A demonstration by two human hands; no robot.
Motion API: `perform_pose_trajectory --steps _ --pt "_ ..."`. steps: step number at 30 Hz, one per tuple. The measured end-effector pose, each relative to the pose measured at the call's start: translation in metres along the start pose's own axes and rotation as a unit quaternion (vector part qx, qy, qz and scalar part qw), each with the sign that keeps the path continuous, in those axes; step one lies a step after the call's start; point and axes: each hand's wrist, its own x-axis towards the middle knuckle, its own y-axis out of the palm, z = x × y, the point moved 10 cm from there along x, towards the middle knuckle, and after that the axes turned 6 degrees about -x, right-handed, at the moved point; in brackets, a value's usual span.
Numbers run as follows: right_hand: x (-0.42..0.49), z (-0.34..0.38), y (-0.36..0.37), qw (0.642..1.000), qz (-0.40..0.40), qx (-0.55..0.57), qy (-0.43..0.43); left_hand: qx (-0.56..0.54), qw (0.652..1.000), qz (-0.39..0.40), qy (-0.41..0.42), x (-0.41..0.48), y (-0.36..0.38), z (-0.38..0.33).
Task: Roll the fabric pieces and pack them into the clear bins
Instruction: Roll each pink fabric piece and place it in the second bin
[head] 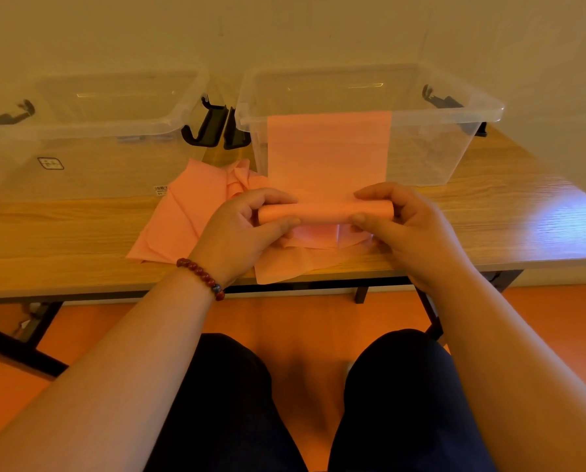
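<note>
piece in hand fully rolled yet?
No: the left hand and right hand hold a short roll, while a long flat stretch of fabric rises from it before the right bin.

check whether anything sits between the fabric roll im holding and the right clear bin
Nothing visible does. The right bin is lidless, straight behind the fabric roll; only the roll's own unrolled tail lies up its front wall.

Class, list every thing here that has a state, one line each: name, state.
right bin: lid off, no rolls visible inside.
left bin: lid off, no rolls visible inside.
pink fabric strip: partly rolled, free end lying against right bin's front.
left hand: grips the rolled part's left end.
right hand: grips the rolled part's right end.
loose fabric: unrolled, crumpled on table.
</note>
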Motion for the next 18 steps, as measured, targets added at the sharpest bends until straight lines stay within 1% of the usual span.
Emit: perform_pose_trajectory --steps 3,5,10,14,16,18 --pt "0.0003 0.001 0.0016 1.0 0.011 -0.026 -0.006 -0.006 1.0 0.002 0.001 -0.0002 0.0014 0.0002" --pt "0.0008 -0.0003 -0.0005 0.999 0.003 -0.038 -0.001 -0.012 1.0 0.001 -0.001 -0.0003 0.0013 0.0009" --pt "0.0006 -0.0027 -0.0024 0.999 -0.014 -0.028 0.009 -0.013 1.0 0.006 -0.002 -0.0001 0.001 0.0025" --pt "0.0008 -0.0022 0.0003 1.0 0.008 -0.009 0.009 -0.013 1.0 -0.001 -0.001 0.0012 -0.0014 0.0033" --pt "0.0006 -0.0003 0.0017 1.0 0.02 -0.018 -0.004 -0.012 1.0 0.004 0.0 0.0008 0.0002 0.0022" --pt "0.0011 -0.0011 -0.0004 0.999 0.009 -0.033 -0.003 -0.017 1.0 0.006 0.001 0.0003 0.0015 0.0009"
